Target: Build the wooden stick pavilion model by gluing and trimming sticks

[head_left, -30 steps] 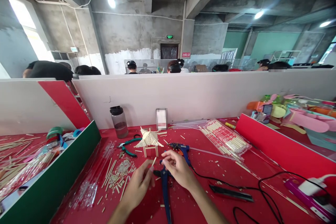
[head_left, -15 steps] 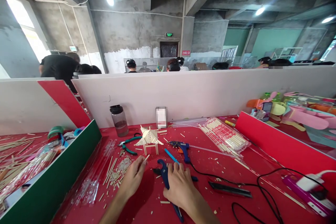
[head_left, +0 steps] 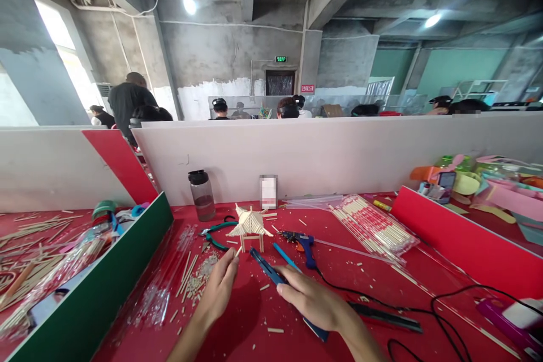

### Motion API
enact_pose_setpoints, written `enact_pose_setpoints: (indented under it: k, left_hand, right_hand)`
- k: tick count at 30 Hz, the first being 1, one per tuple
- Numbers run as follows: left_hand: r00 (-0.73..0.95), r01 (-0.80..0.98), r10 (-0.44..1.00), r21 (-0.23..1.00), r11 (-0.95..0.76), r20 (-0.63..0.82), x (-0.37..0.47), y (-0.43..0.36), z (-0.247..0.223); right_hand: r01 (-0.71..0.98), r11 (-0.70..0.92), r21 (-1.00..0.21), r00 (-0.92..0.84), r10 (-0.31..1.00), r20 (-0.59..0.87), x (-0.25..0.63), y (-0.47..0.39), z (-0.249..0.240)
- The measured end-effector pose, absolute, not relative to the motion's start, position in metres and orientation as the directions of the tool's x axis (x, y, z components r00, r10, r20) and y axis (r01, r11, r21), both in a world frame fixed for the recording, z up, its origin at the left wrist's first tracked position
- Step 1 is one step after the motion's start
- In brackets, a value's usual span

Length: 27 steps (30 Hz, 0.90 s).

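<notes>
Between the fingertips of my left hand (head_left: 223, 281) is a short wooden stick (head_left: 238, 251), held just in front of the small stick-built pavilion (head_left: 251, 223). My right hand (head_left: 307, 293) is closed round a dark blue cutting tool (head_left: 266, 266), whose tip points up and left toward the pavilion's legs. Beyond my right hand lie a light blue pen-like rod (head_left: 286, 256) and a blue glue gun (head_left: 307, 246). Green-handled pliers (head_left: 216, 236) rest left of the pavilion. Cut stick pieces (head_left: 199, 280) are heaped left of my left hand.
A water bottle (head_left: 202, 196) stands at the back by the white partition (head_left: 331, 153). Bagged sticks (head_left: 373, 223) lie back right. A green divider (head_left: 93, 283) and a red divider (head_left: 462, 243) flank the workspace. A black cable (head_left: 373, 294) and a black cutter (head_left: 388, 317) lie right.
My right hand has lifted the dark blue tool from the table and turned it toward the pavilion. My left hand still holds the stick. The whole view has shifted slightly.
</notes>
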<state>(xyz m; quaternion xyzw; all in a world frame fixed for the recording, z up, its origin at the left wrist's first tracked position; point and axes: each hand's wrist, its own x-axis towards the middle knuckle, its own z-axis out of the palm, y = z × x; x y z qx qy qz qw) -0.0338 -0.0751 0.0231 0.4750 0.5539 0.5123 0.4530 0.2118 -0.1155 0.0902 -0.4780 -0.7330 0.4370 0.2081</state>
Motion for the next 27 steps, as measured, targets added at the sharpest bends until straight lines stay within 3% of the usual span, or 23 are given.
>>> enact_pose_setpoints:
  k: [5, 11, 17, 27]
  left_hand:
    - [-0.086, 0.071, 0.995, 0.996, 0.05, -0.044, -0.032, -0.078, 0.018]
    - [0.119, 0.313, 0.967, 0.915, -0.253, 0.227, -0.025, -0.081, 0.039]
    - [0.211, 0.276, 0.94, 0.907, -0.319, 0.267, -0.019, -0.086, 0.056]
    - [0.203, 0.234, 0.941, 0.92, -0.314, 0.269, -0.017, -0.086, 0.049]
  right_hand:
    - [0.382, 0.149, -0.912, -0.467, 0.883, -0.051, 0.199, -0.114, 0.073]
    - [0.325, 0.159, -0.932, -0.428, 0.904, 0.004, 0.19, -0.113, 0.061]
    - [0.282, 0.171, -0.944, -0.372, 0.926, 0.057, 0.181, -0.117, 0.061]
    - [0.392, 0.183, -0.902, -0.333, 0.942, 0.046, 0.176, -0.12, 0.063]
